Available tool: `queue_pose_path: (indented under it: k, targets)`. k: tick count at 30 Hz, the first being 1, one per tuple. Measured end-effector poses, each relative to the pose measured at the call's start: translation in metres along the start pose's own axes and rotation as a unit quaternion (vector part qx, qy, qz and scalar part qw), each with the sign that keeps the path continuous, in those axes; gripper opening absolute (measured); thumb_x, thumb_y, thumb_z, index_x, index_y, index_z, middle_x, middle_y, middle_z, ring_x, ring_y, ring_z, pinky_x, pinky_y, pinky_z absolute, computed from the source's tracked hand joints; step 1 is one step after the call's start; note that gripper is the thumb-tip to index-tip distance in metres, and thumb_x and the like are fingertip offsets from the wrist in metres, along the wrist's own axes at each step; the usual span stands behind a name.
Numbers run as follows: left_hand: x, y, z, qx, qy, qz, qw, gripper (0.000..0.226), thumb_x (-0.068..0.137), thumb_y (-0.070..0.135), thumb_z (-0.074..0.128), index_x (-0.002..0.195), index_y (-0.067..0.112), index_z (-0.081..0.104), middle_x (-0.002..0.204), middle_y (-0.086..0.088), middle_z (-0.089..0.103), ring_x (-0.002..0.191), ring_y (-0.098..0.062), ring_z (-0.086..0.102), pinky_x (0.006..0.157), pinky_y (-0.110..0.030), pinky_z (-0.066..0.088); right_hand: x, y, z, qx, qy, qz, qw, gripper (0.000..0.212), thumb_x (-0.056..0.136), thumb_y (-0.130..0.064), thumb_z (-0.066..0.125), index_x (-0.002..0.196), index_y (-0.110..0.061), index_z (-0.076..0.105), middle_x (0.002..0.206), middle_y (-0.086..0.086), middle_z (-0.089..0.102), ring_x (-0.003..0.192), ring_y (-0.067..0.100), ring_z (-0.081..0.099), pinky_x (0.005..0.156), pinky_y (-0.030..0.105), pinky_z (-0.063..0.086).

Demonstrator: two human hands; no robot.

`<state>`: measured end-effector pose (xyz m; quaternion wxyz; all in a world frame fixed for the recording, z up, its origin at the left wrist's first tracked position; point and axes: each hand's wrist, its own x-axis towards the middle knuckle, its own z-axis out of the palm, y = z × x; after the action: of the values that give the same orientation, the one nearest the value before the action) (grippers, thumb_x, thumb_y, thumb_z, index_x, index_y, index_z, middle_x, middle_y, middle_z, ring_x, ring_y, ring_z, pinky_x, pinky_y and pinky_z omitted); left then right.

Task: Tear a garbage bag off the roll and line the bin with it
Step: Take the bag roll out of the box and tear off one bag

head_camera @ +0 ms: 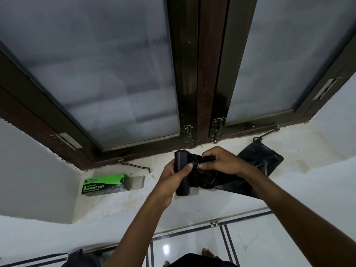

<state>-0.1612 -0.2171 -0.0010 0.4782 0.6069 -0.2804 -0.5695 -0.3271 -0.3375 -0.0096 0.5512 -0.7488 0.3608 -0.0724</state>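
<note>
**Separating a bag from the roll**

Over the window sill (192, 207), the left hand (174, 176) grips the garbage-bag roll (182, 186); the right hand (221, 162) pinches the unrolled bag (256, 166) beside it. Best practice: pull apart sharply along the perforation. No bin visible.

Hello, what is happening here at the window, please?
A person stands at a window sill with a roll of black garbage bags. The left hand grips the roll, and the right hand pinches the unrolled bag right beside it, as if about to tear it off. The free end of the bag lies spread on the sill. A green bag box lies open to the left. No bin is in view.
</note>
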Motion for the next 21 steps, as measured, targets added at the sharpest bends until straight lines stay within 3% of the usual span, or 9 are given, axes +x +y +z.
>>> queue_pose_path:
  k: [2, 8, 13, 18, 21]
  targets:
    - [0.000, -0.001, 0.003, 0.009, 0.000, 0.000, 1.000, 0.025, 0.093, 0.021, 0.065, 0.118, 0.021, 0.065, 0.110, -0.001, 0.074, 0.105, -0.015, 0.068, 0.085, -0.026, 0.053, 0.002, 0.003, 0.003, -0.002, 0.019, 0.020, 1.000, 0.014, 0.087, -0.014, 0.073, 0.079, -0.003, 0.069, 0.071, 0.006, 0.063, 0.069, 0.013, 0.060, 0.069, 0.032, 0.044]
    - [0.000, -0.004, 0.008, 0.016, 0.016, -0.008, 1.000, 0.026, 0.094, 0.017, 0.064, 0.121, 0.017, 0.064, 0.110, -0.003, 0.074, 0.105, -0.019, 0.068, 0.080, -0.027, 0.052, 0.008, -0.002, 0.008, -0.078, 0.046, 0.079, 0.993, 0.028, 0.082, -0.011, 0.071, 0.057, -0.017, 0.060, 0.054, -0.004, 0.052, 0.053, 0.010, 0.048, 0.059, 0.028, 0.036]
    - [-0.001, -0.002, 0.009, 0.013, 0.017, -0.009, 1.000, 0.025, 0.094, 0.016, 0.064, 0.119, 0.018, 0.064, 0.107, -0.001, 0.073, 0.103, -0.018, 0.066, 0.082, -0.027, 0.051, 0.012, -0.009, 0.007, -0.113, 0.073, 0.102, 0.986, 0.030, 0.080, -0.013, 0.072, 0.053, -0.017, 0.059, 0.052, -0.003, 0.053, 0.054, 0.011, 0.050, 0.056, 0.027, 0.036]
    - [-0.007, -0.002, 0.009, -0.002, 0.008, -0.008, 1.000, 0.022, 0.095, 0.015, 0.062, 0.117, 0.019, 0.063, 0.103, 0.003, 0.073, 0.099, -0.013, 0.066, 0.076, -0.023, 0.049, 0.013, -0.013, 0.009, -0.122, 0.080, 0.117, 0.982, 0.026, 0.079, -0.011, 0.071, 0.055, -0.016, 0.063, 0.054, -0.002, 0.057, 0.057, 0.012, 0.053, 0.055, 0.025, 0.037]
    - [-0.010, -0.003, 0.007, -0.018, 0.005, -0.007, 1.000, 0.022, 0.095, 0.015, 0.062, 0.116, 0.021, 0.065, 0.105, 0.003, 0.074, 0.105, -0.015, 0.066, 0.083, -0.027, 0.049, 0.012, -0.018, 0.007, -0.093, 0.074, 0.105, 0.987, 0.024, 0.082, -0.007, 0.070, 0.059, -0.016, 0.065, 0.055, -0.003, 0.058, 0.059, 0.010, 0.054, 0.056, 0.025, 0.038]
